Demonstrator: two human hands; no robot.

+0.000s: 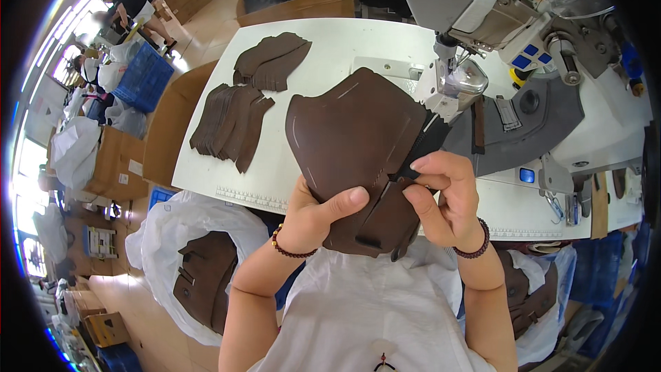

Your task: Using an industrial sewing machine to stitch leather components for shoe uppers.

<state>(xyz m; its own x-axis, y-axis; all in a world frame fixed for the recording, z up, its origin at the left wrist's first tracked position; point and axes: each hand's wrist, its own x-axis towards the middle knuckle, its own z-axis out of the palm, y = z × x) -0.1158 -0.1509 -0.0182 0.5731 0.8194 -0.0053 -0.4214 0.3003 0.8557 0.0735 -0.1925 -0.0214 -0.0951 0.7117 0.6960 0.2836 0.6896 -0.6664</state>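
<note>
A brown leather panel [358,131], shaped and with pale marking lines, is held up over the table's near edge. My left hand [313,217] grips its lower left side, thumb on top and the other fingers hidden underneath. Along its right edge runs a black zipper [416,143], its far end near the sewing machine's needle area. My right hand [446,196] pinches at the zipper's near end, where it meets the leather; the fingertips partly cover that spot. Below it, the panel has a slit and a small dark oval opening near the bottom edge.
A sewing machine [482,34] stands at the right of the white table [227,179]. Two stacks of brown leather pieces [231,124] [272,58] lie left. A grey curved template [537,124] rests right. Bags of brown parts [206,279] flank me. Cardboard boxes [296,7] stand beyond; people [131,7] work far left.
</note>
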